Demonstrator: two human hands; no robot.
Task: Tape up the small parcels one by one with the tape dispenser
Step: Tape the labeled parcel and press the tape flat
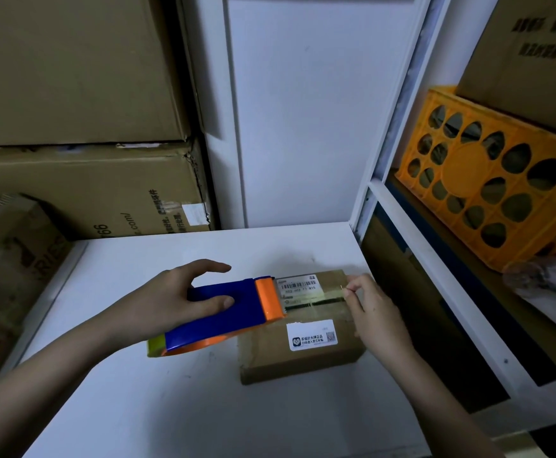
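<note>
A small brown cardboard parcel (306, 355) with two white labels lies on the white table (177, 408). My left hand (174, 302) grips a blue and orange tape dispenser (223, 312), whose orange head rests over the parcel's left top edge. A strip of clear tape (316, 297) runs from the dispenser across the parcel's top seam. My right hand (372, 312) pinches the tape's free end at the parcel's far right edge.
Large cardboard cartons (81, 180) are stacked at the left and back left. A white shelf frame (412, 246) stands at the right, holding an orange plastic crate (481, 186) and more cartons. A white wall panel (303, 107) is behind the table.
</note>
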